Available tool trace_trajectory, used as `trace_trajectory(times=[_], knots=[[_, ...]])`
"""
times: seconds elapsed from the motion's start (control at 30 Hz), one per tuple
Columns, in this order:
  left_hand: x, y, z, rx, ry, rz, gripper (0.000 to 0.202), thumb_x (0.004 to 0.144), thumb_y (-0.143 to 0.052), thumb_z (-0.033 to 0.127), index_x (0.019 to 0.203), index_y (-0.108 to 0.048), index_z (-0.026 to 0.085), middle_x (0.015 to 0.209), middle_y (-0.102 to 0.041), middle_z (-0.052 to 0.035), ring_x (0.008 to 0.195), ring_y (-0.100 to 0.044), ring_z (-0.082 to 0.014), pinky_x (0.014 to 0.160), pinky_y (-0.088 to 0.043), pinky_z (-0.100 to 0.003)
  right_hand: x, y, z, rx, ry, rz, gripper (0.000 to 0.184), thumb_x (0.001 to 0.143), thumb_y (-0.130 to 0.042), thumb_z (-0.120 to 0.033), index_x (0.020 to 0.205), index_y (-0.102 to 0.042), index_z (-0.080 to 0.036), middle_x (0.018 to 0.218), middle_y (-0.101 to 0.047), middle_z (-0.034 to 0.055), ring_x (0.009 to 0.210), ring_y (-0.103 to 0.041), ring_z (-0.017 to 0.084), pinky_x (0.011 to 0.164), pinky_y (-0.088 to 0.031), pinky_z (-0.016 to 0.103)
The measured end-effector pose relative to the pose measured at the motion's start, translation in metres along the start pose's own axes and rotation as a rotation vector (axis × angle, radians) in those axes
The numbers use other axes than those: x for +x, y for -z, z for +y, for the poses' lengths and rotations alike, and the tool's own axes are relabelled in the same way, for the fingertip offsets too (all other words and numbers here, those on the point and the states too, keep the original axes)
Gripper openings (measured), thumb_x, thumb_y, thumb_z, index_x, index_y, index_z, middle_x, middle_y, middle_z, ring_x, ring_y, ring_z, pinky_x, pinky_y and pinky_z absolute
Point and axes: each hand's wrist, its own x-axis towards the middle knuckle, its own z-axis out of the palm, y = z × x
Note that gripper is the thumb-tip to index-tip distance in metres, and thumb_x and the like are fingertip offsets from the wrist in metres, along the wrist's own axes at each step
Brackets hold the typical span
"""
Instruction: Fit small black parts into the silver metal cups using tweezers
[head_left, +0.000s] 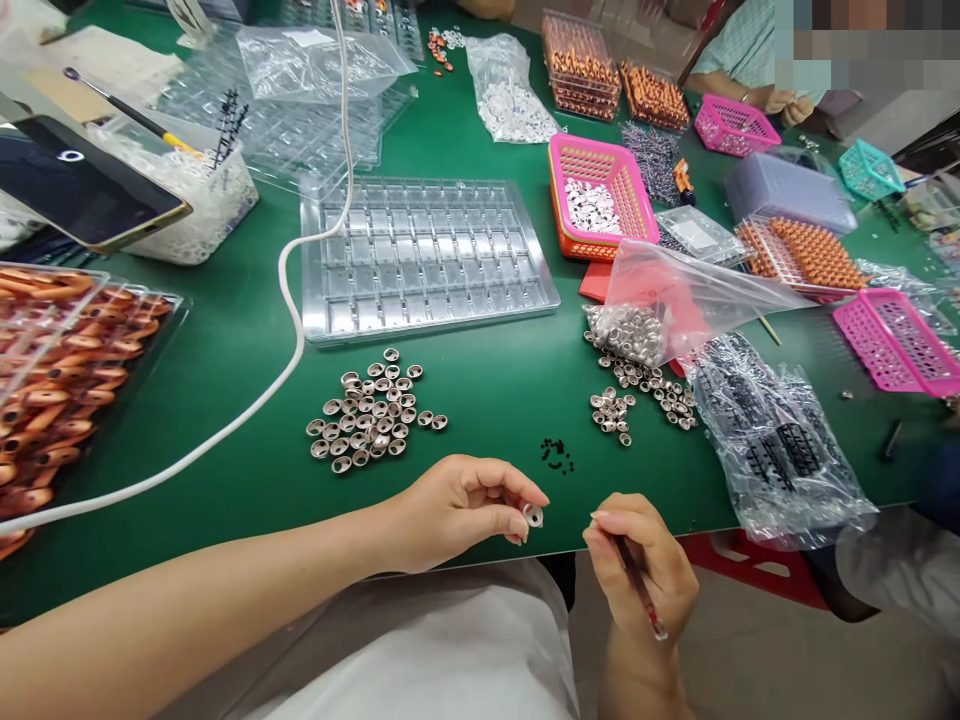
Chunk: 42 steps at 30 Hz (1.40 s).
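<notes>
Between thumb and fingers, my left hand [469, 515] pinches a small silvery metal ring-shaped cup [533, 515] near the table's front edge. My right hand [645, 560] grips a thin dark pen-like stick [637, 585] with a clear, reddish end; its other tip is hidden by the fingers. The two hands are apart. Tiny black pieces [557, 455] lie on the green table just beyond them. Left of these is a spread of metal cups [367, 415], and to the right a smaller group of metal cups [612, 415].
A clear compartment tray [427, 260] sits mid-table, with a white cable [289, 300] running past its left side. Orange parts [67, 380] fill trays at left. Pink baskets [600, 190], plastic bags [780, 440] and a phone [82, 185] surround the work area. Another person's hands [784, 102] are at far right.
</notes>
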Motion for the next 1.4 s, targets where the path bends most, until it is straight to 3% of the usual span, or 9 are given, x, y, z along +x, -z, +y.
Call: trace_trajectory(times=[0.17, 0.37, 0.47, 0.6, 0.8, 0.93, 1.1, 1.2, 1.4], knots=[[0.0, 0.002, -0.002, 0.216, -0.092, 0.006, 0.017, 0.084, -0.07, 0.019, 0.1, -0.074, 0.014, 0.088, -0.071, -0.0039, 0.079, -0.069, -0.0151, 0.079, -0.06, -0.03, -0.004, 0.001, 0.004, -0.006, 0.006, 0.017, 0.029, 0.084, -0.064, -0.001, 0.103, -0.066, -0.023, 0.08, -0.064, 0.0015, 0.07, -0.061, 0.015, 0.057, -0.051, 0.028], [-0.001, 0.019, 0.007, 1.247, -0.447, 0.206, 0.023, 0.097, -0.053, 0.013, 0.106, -0.074, 0.011, 0.105, -0.07, -0.0144, 0.097, -0.063, -0.0263, 0.086, -0.057, -0.043, -0.01, -0.001, 0.007, 0.019, -0.035, 0.024, 0.027, 0.083, -0.064, 0.001, 0.099, -0.067, -0.02, 0.083, -0.064, 0.003, 0.073, -0.063, 0.016, 0.058, -0.049, 0.027], [-0.005, 0.029, 0.017, 1.625, -0.417, 0.369, 0.025, 0.097, -0.052, 0.011, 0.098, -0.077, 0.01, 0.112, -0.067, -0.0177, 0.105, -0.058, -0.0318, 0.09, -0.056, -0.049, -0.011, 0.0, 0.009, 0.014, -0.007, 0.004, 0.026, 0.083, -0.065, 0.002, 0.099, -0.067, -0.019, 0.084, -0.065, 0.0039, 0.075, -0.064, 0.016, 0.059, -0.05, 0.027], [-0.014, 0.038, 0.031, 1.876, -0.278, 0.448, 0.027, 0.096, -0.054, 0.014, 0.088, -0.079, 0.009, 0.109, -0.07, -0.0185, 0.103, -0.059, -0.034, 0.095, -0.054, -0.055, -0.011, 0.003, 0.012, 0.031, 0.007, -0.003, 0.026, 0.083, -0.065, 0.002, 0.1, -0.067, -0.018, 0.084, -0.065, 0.0041, 0.075, -0.064, 0.016, 0.058, -0.05, 0.026], [-0.023, 0.044, 0.036, 1.893, -0.314, 0.511, 0.019, 0.094, -0.063, 0.02, 0.095, -0.077, 0.009, 0.103, -0.072, -0.0158, 0.1, -0.061, -0.0327, 0.093, -0.055, -0.053, -0.009, 0.006, 0.017, 0.036, 0.028, -0.005, 0.027, 0.084, -0.065, 0.001, 0.103, -0.066, -0.019, 0.083, -0.066, 0.0033, 0.074, -0.064, 0.015, 0.058, -0.051, 0.025], [-0.007, 0.033, 0.032, 1.884, -0.435, 0.372, 0.019, 0.095, -0.062, 0.019, 0.108, -0.073, 0.009, 0.11, -0.071, -0.0155, 0.103, -0.061, -0.0318, 0.093, -0.055, -0.051, -0.008, 0.004, 0.016, 0.019, 0.007, 0.039, 0.025, 0.086, -0.063, -0.002, 0.102, -0.066, -0.022, 0.083, -0.065, 0.0021, 0.071, -0.063, 0.014, 0.053, -0.048, 0.023], [0.052, 0.007, 0.028, 1.82, -0.506, 0.165, 0.029, 0.1, -0.048, 0.012, 0.124, -0.065, 0.01, 0.131, -0.063, -0.019, 0.116, -0.058, -0.0333, 0.096, -0.053, -0.049, 0.002, 0.01, 0.02, -0.166, -0.152, 0.09, 0.015, 0.095, -0.059, -0.018, 0.106, -0.066, -0.024, 0.095, -0.065, 0.0044, 0.074, -0.062, 0.013, 0.059, -0.051, 0.023], [0.095, -0.005, 0.029, 1.683, -0.452, 0.058, 0.04, 0.099, -0.051, 0.013, 0.139, -0.055, 0.009, 0.146, -0.052, -0.0205, 0.13, -0.05, -0.0346, 0.109, -0.044, -0.05, 0.015, 0.026, 0.033, -0.359, -0.301, 0.054, 0.026, 0.1, -0.051, -0.033, 0.117, -0.066, -0.021, 0.102, -0.064, 0.0076, 0.075, -0.062, 0.014, 0.066, -0.054, 0.027], [0.154, -0.018, 0.039, 1.604, -0.428, 0.006, 0.064, 0.089, -0.074, 0.028, 0.146, -0.049, 0.013, 0.142, -0.053, -0.02, 0.127, -0.053, -0.0347, 0.105, -0.048, -0.045, 0.05, 0.053, 0.067, -0.521, -0.527, -0.12, 0.054, 0.088, -0.065, -0.049, 0.133, -0.058, -0.02, 0.104, -0.062, 0.0069, 0.077, -0.063, 0.018, 0.07, -0.053, 0.033]])
